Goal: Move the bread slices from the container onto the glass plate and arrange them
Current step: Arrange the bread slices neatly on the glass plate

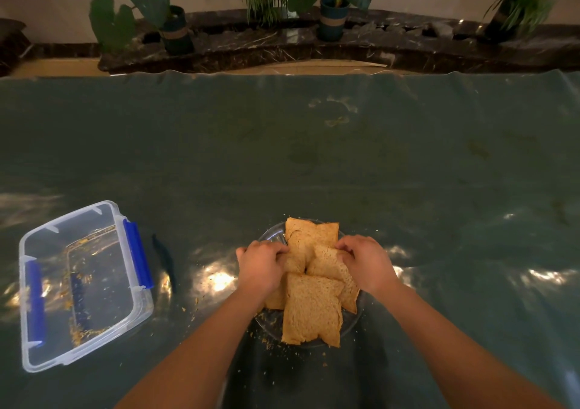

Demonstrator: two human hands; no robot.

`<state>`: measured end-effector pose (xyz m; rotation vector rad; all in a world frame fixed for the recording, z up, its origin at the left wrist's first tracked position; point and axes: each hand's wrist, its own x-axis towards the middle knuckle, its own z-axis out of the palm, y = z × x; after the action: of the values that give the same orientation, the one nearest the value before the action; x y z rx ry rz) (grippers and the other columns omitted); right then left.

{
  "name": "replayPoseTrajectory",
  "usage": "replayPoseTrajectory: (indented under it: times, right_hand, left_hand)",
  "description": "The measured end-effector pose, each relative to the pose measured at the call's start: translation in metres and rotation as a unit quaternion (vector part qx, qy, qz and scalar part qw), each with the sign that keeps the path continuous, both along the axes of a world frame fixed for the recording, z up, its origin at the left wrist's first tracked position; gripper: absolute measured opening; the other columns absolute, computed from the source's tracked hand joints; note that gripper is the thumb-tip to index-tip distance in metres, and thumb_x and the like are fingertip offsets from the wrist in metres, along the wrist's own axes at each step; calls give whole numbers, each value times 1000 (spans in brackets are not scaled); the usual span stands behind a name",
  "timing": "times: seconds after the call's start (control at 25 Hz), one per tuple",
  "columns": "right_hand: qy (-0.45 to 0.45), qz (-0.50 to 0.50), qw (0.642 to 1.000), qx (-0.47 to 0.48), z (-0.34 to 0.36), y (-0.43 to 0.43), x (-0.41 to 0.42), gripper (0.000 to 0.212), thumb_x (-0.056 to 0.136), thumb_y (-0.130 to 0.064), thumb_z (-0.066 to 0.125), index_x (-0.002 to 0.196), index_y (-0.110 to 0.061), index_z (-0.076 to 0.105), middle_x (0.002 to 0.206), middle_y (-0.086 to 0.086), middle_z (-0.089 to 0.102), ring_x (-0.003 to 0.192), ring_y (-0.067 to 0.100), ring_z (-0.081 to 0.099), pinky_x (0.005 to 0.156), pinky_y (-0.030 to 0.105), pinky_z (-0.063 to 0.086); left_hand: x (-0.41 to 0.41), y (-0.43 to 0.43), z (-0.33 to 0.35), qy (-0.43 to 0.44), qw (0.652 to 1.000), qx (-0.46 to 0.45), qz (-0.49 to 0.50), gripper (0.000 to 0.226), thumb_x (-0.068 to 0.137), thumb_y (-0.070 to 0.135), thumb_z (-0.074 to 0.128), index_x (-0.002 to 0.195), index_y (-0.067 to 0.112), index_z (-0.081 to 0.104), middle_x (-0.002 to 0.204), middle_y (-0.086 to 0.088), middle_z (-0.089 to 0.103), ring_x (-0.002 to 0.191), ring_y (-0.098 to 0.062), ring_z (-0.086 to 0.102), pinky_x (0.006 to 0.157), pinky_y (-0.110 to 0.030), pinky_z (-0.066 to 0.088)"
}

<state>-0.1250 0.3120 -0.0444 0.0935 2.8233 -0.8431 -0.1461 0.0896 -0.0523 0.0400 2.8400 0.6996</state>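
The table [314, 157], covered in a glossy dark sheet, is taking up most of the view, and the person is working at its near middle. To the near left the clear plastic container [84, 286] with blue clips is sitting open; it is holding no slices now, only crumbs scattered over its floor. It is standing well apart from the glass plate [270, 233], which is lying at near centre and is carrying all the bread slices [310, 311] in an overlapping fan, some edges reaching past the rim.

The transfer looks done, and the step in hand seems to be the arranging. The left hand [260, 267] is resting on the left side of the pile with its fingers curled, pinching the edge of a slice. The right hand [367, 264] is doing the same on the right, its fingertips pressing into a middle slice.

To do this well, the person is likely needing a light grip, since the bread looks soft and crumbly: sliding slices rather than squeezing them, and drawing the overhanging ones inward. Loose crumbs [266, 342] are lying on the sheet just beside the plate's near edge.
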Motion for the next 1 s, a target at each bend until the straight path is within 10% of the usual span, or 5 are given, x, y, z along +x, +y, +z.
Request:
replayPoseTrajectory:
  times: [1.0]
  right_hand:
    - [-176, 70, 975, -115, 21, 21, -15, 29, 75, -13, 78, 97, -29, 70, 95, -12, 69, 89, 5, 64, 78, 21, 49]
  left_hand:
    - [0, 0, 5, 6, 993, 117, 9, 20, 90, 15, 63, 100, 26, 76, 105, 8, 71, 103, -14, 63, 97, -44, 44]
